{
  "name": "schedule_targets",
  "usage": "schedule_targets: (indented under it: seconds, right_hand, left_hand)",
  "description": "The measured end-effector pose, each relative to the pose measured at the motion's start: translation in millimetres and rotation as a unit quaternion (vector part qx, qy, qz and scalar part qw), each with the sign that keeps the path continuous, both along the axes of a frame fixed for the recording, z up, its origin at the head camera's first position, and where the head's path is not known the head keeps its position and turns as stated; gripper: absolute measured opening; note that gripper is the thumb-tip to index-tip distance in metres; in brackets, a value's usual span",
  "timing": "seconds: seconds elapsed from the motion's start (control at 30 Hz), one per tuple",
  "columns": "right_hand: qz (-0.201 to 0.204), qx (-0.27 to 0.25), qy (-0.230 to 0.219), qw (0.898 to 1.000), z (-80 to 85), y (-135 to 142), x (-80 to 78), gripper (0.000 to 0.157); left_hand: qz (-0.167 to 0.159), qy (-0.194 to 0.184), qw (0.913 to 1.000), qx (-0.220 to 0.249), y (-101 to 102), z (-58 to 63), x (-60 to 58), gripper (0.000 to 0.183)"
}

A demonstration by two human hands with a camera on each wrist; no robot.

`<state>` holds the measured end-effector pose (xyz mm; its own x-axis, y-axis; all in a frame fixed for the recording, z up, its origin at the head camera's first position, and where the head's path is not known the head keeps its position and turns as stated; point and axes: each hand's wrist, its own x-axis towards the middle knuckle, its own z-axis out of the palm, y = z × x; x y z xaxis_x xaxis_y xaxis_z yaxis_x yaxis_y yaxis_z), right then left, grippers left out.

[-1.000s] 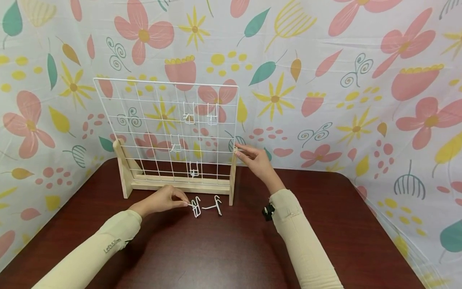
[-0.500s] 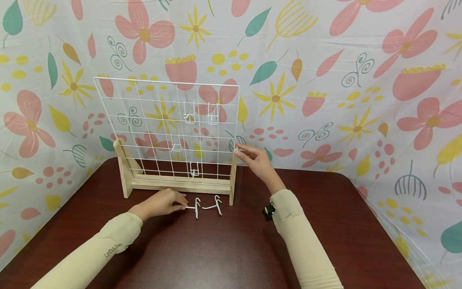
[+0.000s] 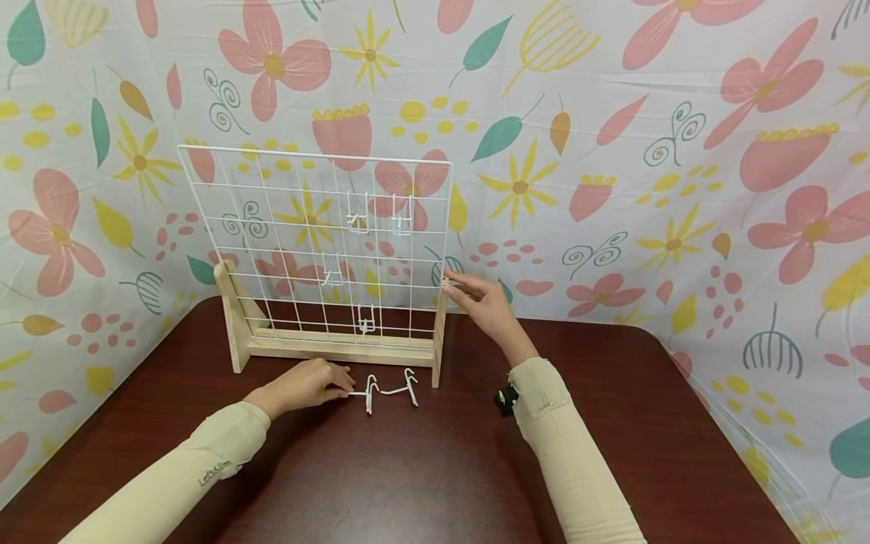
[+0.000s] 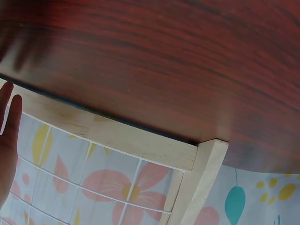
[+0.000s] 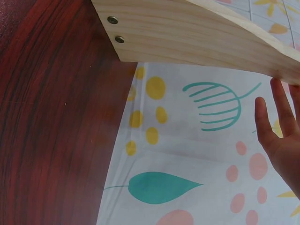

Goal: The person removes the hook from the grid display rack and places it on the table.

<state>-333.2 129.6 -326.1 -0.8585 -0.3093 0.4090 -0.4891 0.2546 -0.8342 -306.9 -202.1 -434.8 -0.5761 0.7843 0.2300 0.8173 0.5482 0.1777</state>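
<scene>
A white wire grid rack (image 3: 319, 245) in a pale wooden stand (image 3: 340, 350) stands on the dark red-brown table. On the tabletop in front of it, my left hand (image 3: 304, 387) pinches the straight prong of a white wire hook (image 3: 370, 394) between thumb and fingers. Beside that hook lies a second white hook (image 3: 411, 387). My right hand (image 3: 485, 306) holds the right wooden side post (image 3: 439, 332) near its top. In the right wrist view, fingers (image 5: 280, 105) reach the edge of that post. The left wrist view shows only some left fingertips (image 4: 14, 105); the hook is outside it.
Several white hooks hang on the grid, among them an upper right hook (image 3: 401, 224) and a low one (image 3: 366, 325). The left wooden post (image 3: 234, 321) stands at the far left. Flowered cloth (image 3: 578, 151) rises behind the table (image 3: 435, 476).
The hook in my left hand has turned, from its frame facing me to nearly edge-on, and the hand has shifted slightly down. My right hand stays at the post.
</scene>
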Motion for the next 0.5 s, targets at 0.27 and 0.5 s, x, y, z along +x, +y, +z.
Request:
schedule_targets:
  seconds: [0.27, 0.5]
  right_hand:
    - [-0.004, 0.002, -0.008, 1.000, 0.7, -0.2, 0.9, 0.037]
    - [-0.006, 0.005, -0.012, 1.000, 1.7, -0.1, 1.1, 0.037]
  left_hand:
    - [-0.002, 0.022, 0.9997, -0.009, -1.7, -3.6, -0.7, 0.021]
    - [-0.002, 0.046, 0.9989, 0.002, -2.5, -3.2, 0.0, 0.033]
